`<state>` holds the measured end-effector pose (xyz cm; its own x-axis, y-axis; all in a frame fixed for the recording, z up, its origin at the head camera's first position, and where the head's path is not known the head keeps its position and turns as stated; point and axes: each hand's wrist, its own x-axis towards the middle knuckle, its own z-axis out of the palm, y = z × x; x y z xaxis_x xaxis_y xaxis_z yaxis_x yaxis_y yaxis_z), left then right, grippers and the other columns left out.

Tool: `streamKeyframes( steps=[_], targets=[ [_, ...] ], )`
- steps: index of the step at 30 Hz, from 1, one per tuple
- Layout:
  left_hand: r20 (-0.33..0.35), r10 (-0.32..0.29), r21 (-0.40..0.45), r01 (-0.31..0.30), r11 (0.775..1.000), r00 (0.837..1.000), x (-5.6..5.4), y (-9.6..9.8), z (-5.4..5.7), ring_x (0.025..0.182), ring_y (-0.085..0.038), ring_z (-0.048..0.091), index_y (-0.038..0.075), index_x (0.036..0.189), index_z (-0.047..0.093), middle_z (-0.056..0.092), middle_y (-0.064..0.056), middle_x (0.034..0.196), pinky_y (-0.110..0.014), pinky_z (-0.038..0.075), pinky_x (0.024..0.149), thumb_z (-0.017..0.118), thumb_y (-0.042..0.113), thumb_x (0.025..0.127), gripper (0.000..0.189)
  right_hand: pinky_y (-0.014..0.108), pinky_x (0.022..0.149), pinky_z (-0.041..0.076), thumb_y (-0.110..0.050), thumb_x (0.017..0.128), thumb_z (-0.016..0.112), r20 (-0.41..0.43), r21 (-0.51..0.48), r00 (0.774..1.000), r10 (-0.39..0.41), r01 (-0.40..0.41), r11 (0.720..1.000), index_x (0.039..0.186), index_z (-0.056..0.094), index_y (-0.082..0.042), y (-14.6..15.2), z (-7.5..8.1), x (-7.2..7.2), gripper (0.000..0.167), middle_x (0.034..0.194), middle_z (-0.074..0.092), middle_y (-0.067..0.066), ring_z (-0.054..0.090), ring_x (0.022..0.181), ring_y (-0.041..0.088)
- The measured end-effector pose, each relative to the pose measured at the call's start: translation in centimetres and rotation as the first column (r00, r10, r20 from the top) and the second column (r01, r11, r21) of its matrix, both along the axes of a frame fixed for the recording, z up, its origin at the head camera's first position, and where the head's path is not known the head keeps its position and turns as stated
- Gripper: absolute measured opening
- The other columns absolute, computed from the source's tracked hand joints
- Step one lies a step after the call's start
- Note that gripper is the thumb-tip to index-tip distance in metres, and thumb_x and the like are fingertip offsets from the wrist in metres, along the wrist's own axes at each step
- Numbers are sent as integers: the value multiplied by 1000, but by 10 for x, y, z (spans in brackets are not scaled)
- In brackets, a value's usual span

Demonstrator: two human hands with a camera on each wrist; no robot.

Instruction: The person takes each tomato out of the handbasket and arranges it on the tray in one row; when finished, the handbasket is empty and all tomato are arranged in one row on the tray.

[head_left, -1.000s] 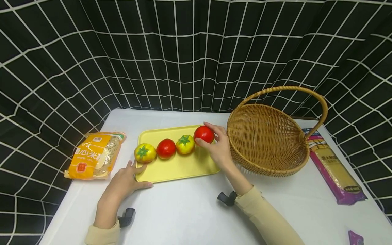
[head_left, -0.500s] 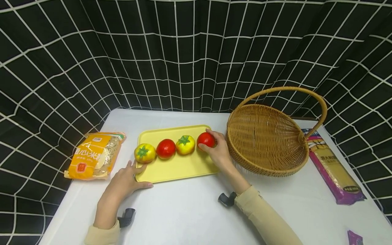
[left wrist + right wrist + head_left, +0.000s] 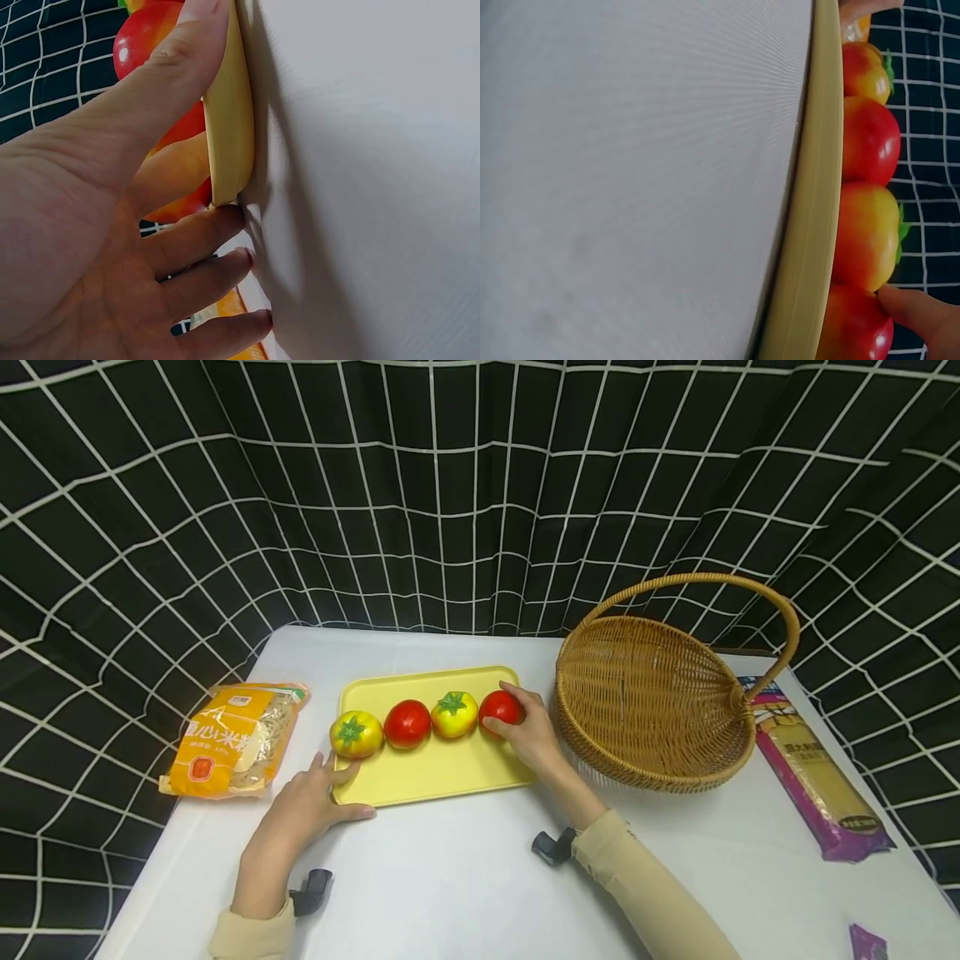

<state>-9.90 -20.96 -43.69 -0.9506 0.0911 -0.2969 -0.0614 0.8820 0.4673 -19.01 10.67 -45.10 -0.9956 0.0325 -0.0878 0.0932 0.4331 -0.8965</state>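
Observation:
In the head view, a yellow tray (image 3: 420,781) carries a row of smooth toy-like tomatoes. At the row's right end my right hand (image 3: 534,731) holds a red tomato (image 3: 498,710) between thumb and fingers, right beside a yellow tomato with a green calyx (image 3: 454,715). Another red tomato (image 3: 407,724) and a second yellow tomato (image 3: 356,734) continue the row leftward. My left hand (image 3: 311,797) rests at the tray's front left corner, fingers spread. Its thumb (image 3: 169,67) lies along the front side in the left wrist view, with one finger over the left rim.
A wicker basket (image 3: 652,702) with a tall handle stands tilted right of the tray. Beyond it lies a purple pasta packet (image 3: 821,768), and a small purple scrap (image 3: 868,942) sits at front right. An orange food bag (image 3: 232,739) lies at left. Black gridded cloth (image 3: 480,510) hangs behind.
My right hand has lowered the red tomato onto the tray's right end, then moved it slightly left against the yellow one. My left hand has stayed at the tray corner.

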Motion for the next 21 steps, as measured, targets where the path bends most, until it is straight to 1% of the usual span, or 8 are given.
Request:
streamKeyframes(
  steps=[3,7,10,12,15,18,21],
  targets=[
    [-3,1,9,-1,1000,1000,0,1,-2,146,-69,32,9,153,56,25,-38,166,-80,33,114,86,54,82,89,57,125,40,-10,91,83,-1,-1,1000,4,-4,1000,155,55,-15,0,0,-1,70,155,48,20,50,146,44],
    [-17,-2,4,2,1000,1000,-1,2,-3,145,-69,33,9,153,56,26,-37,166,-80,34,114,85,55,84,88,58,123,41,-11,90,84,16,1,1000,-1,1,1000,156,54,-17,1,0,-3,73,155,48,21,50,144,45],
    [-12,-2,-6,2,1000,1000,-1,3,-2,145,-69,33,11,153,56,27,-38,166,-80,35,113,84,54,85,86,59,123,41,-14,90,85,29,8,1000,-7,7,1000,157,51,-18,1,1,-4,76,158,46,20,49,145,45],
    [-6,-8,-17,8,1000,1000,-1,3,1,145,-69,34,13,154,56,28,-40,165,-81,34,112,84,55,85,85,59,123,41,-16,89,86,24,14,1000,-9,9,1000,158,50,-18,2,1,-3,77,160,45,19,49,146,44],
    [-11,-17,-26,16,1000,1000,1,-1,8,147,-67,33,15,153,57,30,-40,164,-82,32,113,83,57,85,84,59,123,41,-17,90,85,-8,35,1000,-9,10,999,158,49,-17,1,4,-1,78,163,43,17,48,148,43],
    [-34,-21,-41,20,999,999,2,-4,19,148,-65,33,15,151,60,34,-38,163,-82,31,114,82,59,85,83,59,124,41,-17,91,84,-57,64,998,-1,4,998,158,48,-16,1,8,3,76,166,41,17,46,150,41],
    [-102,-24,-66,18,998,994,3,-6,32,146,-64,38,14,148,63,41,-37,160,-81,35,112,82,59,86,79,59,126,37,-17,93,82,-111,94,994,15,-4,996,158,48,-15,0,14,7,74,169,38,17,42,154,41]
  ],
)
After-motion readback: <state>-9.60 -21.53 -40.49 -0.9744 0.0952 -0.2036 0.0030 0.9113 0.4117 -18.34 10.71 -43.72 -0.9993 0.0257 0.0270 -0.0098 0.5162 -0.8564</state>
